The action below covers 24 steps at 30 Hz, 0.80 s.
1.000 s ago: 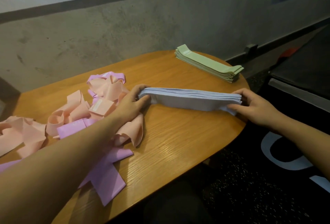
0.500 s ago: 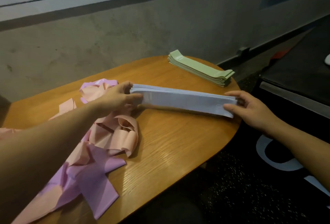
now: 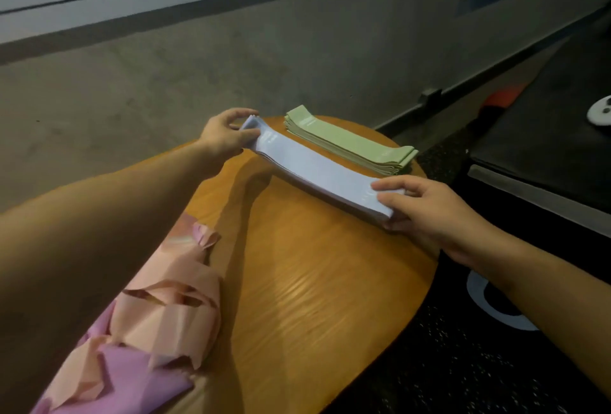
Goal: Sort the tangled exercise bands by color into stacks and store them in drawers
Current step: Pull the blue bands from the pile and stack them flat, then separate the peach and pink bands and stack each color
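Left hand: we are pinching the far end of the blue stack with our left hand, thumb and fingers curled round its edge near the wall side of the table.
Right hand: our right hand is gripping the near end of that same stack, fingers lying over the top and thumb tucked under the corner.
Blue stack: the blue bands are sitting as 1 neat pile, running diagonally across the far right part of the table; we cannot tell whether the pile is resting on the wood or being held just off it.
Green stack: the green bands are lying flat in 1 tidy pile just beside the blue stack, on its far side, close to the table's edge.
Tangle: the pink and purple bands are heaped loose at the near left, partly under our left forearm, well apart from the 2 piles.
Table: the wooden table is showing bare grain between the tangle and the stacks.
Off the table: a dark surface is standing to the right, with a small white object on it, too blurred to name.
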### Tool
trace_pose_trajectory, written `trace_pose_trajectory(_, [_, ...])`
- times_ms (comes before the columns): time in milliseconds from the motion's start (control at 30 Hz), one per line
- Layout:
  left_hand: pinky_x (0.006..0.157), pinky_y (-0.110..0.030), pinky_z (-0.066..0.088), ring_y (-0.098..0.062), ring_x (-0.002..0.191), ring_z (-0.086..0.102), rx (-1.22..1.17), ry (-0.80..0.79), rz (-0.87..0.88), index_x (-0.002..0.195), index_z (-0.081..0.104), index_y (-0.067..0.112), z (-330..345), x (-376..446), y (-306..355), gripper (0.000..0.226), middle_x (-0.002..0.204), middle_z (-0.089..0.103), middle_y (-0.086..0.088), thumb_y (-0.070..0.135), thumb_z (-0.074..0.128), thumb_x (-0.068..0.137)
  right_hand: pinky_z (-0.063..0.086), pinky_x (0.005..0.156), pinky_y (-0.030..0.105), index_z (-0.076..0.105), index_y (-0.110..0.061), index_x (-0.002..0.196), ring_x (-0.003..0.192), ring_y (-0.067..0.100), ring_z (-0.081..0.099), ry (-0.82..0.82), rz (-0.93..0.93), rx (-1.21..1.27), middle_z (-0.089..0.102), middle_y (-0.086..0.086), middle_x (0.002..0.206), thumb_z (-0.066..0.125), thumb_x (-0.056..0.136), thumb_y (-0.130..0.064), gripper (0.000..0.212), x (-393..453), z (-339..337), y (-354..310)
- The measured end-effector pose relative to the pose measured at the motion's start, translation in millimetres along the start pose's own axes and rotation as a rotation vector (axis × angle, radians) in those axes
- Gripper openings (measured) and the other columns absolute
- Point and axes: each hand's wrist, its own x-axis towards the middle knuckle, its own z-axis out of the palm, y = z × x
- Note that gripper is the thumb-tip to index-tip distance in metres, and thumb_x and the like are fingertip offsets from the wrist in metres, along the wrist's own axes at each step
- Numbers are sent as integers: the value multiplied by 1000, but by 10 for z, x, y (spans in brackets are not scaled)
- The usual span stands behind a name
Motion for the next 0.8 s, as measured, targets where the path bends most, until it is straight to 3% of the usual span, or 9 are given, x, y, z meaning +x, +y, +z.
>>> trace_pose_trajectory(200, [86,-36,58,-27,106,63,5,70,-65,131,62,24,229,459,-76,38,126,59,-12,13,68,95,63,70,30,74,-27,104,74,14,68,43,46,-65,70,4,84,62,96,-17,16,375,81,-46])
trace_pose_trajectory(333, [91,-39,59,-29,110,63,25,58,-90,128,64,24,368,616,-204,36,129,59,-12,15,70,94,54,62,27,71,-34,100,67,12,61,12,36,-208,67,-4,75,62,95,-22,16,483,88,68])
trace_pose_trajectory(500, [89,-35,58,-25,108,63,6,49,-93,130,62,24,501,758,-229,35,127,58,-10,15,66,97,56,72,35,70,-36,105,75,16,65,17,-3,-300,66,-11,73,61,94,-26,17,527,57,103])
trace_pose_trajectory(600, [78,-28,58,-23,107,63,2,54,-90,132,60,24,561,839,-235,35,123,57,-9,15,63,98,44,56,21,69,-33,110,63,4,55,29,-27,-304,63,-12,75,59,96,-24,19,603,54,113])
trace_pose_trajectory(667, [79,-29,59,-23,106,63,9,74,-100,131,60,25,603,886,-279,34,122,58,-8,16,63,99,37,54,19,67,-31,112,61,2,50,34,-19,-305,59,-13,76,56,97,-23,21,679,66,116])
trace_pose_trajectory(733, [90,-37,59,-25,107,63,46,94,-124,130,61,28,639,931,-352,33,125,59,-9,18,64,98,38,57,21,65,-32,114,66,3,49,29,-16,-359,55,-14,79,53,97,-26,21,721,84,102])
trace_pose_trajectory(800, [90,-37,58,-25,104,62,96,101,-131,131,62,28,662,957,-402,34,129,60,-11,21,65,98,50,73,27,63,-36,114,81,7,53,30,-31,-485,50,-17,84,51,97,-31,21,720,98,98])
